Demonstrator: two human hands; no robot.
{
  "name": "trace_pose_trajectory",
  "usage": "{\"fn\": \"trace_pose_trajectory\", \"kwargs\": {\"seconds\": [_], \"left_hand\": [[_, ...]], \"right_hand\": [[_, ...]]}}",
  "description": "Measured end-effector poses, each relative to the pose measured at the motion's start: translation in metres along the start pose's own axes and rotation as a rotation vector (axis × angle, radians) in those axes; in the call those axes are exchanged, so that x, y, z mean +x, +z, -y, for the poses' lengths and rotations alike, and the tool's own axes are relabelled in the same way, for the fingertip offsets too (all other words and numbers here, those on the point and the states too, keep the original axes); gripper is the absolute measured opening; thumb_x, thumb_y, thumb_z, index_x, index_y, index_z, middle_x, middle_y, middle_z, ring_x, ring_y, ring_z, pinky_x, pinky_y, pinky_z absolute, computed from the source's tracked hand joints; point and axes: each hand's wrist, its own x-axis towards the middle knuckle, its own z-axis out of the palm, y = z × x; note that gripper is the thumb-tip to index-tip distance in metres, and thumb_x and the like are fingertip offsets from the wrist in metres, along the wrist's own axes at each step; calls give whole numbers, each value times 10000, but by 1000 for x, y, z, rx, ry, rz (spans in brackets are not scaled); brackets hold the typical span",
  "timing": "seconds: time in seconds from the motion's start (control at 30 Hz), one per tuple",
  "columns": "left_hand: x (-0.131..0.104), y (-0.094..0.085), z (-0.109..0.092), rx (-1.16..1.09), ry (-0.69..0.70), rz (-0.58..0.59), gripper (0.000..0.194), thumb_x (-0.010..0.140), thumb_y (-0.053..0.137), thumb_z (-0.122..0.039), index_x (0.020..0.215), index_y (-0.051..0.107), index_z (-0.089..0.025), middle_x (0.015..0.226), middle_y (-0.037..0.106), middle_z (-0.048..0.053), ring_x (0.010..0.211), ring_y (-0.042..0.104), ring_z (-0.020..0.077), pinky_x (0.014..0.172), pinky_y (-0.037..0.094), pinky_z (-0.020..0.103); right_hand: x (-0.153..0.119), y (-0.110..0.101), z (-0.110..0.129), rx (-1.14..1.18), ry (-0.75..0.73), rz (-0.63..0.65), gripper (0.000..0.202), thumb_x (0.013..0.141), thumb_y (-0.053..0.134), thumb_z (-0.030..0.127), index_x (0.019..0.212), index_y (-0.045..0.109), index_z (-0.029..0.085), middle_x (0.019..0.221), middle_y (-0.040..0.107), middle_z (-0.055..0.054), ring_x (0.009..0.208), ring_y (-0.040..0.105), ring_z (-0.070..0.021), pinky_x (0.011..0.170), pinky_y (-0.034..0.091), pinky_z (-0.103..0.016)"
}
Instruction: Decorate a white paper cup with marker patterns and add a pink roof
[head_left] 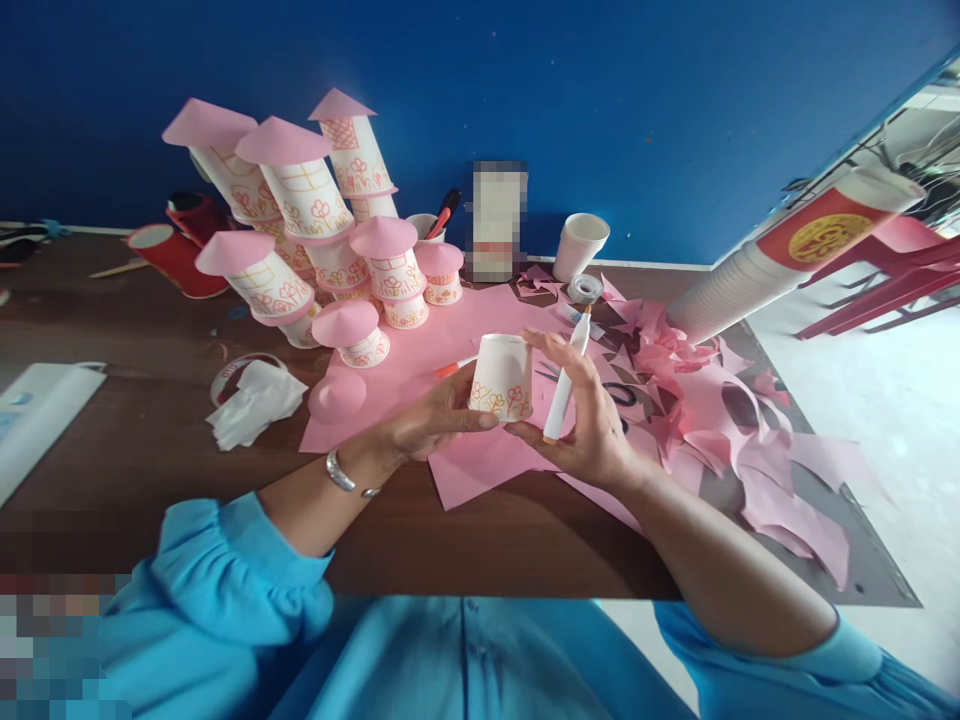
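A small white paper cup (pixel 500 375), upside down, has orange and red flowers drawn round its lower part. My left hand (pixel 435 415) grips it from the left and below, thumb along its lower edge. My right hand (pixel 592 420) is at the cup's right side, with a white marker (pixel 568 378) held between thumb and fingers, its orange tip pointing up. Pink paper (pixel 480 470) lies beneath both hands. Behind and left stand several decorated cup towers with pink cone roofs (pixel 285 140). A small pink cone (pixel 337 398) sits left of my left hand.
Pink scraps (pixel 787 500) and black-handled scissors (pixel 621 393) lie at the right. A tall cup stack (pixel 727 290) leans there. Tape (pixel 585 289) and a white cup (pixel 580 247) are at the back. A red cup (pixel 180 262) and tissue (pixel 255 402) are at the left.
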Motion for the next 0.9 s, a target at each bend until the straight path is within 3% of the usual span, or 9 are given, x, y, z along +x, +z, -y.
{"fn": "trace_pose_trajectory", "kwargs": {"seconds": [0.17,0.37,0.53,0.8,0.9], "left_hand": [[-1,-3,2,4,-11,35,584,865,896,-353,1394,681,-231,1299,775,140,1213,737,323,1067,550,474],[-1,-3,3,50,-72,-3,625,805,949,-335,1357,676,-227,1209,781,107,1109,742,278,991,582,440],[0,0,0,70,-2,-31,533,809,938,-362,1267,716,-203,1174,777,105,1077,730,265,952,577,405],[0,-1,3,83,113,-38,567,852,885,-398,1359,686,-242,1277,771,111,1200,725,317,1044,547,450],[1,-1,3,107,132,-86,539,847,889,-379,1332,691,-253,1239,768,84,1171,717,292,1063,542,456]], "right_hand": [[-2,2,-2,29,45,-9,879,991,768,523,1683,274,298,1604,597,-197,1478,617,-376,1172,565,-662],[-2,3,-2,6,15,1,852,1013,735,506,1690,259,303,1577,624,-187,1437,651,-375,1170,553,-672],[-3,2,1,33,40,-7,867,1004,755,490,1695,263,312,1610,597,-181,1478,617,-368,1145,589,-643],[-1,5,-3,103,0,-97,933,972,817,402,1711,262,279,1558,627,-201,1468,620,-376,1157,586,-662],[-1,3,-4,98,24,-132,825,1020,751,334,1701,288,288,1496,673,-183,1407,668,-358,1145,594,-660]]}}
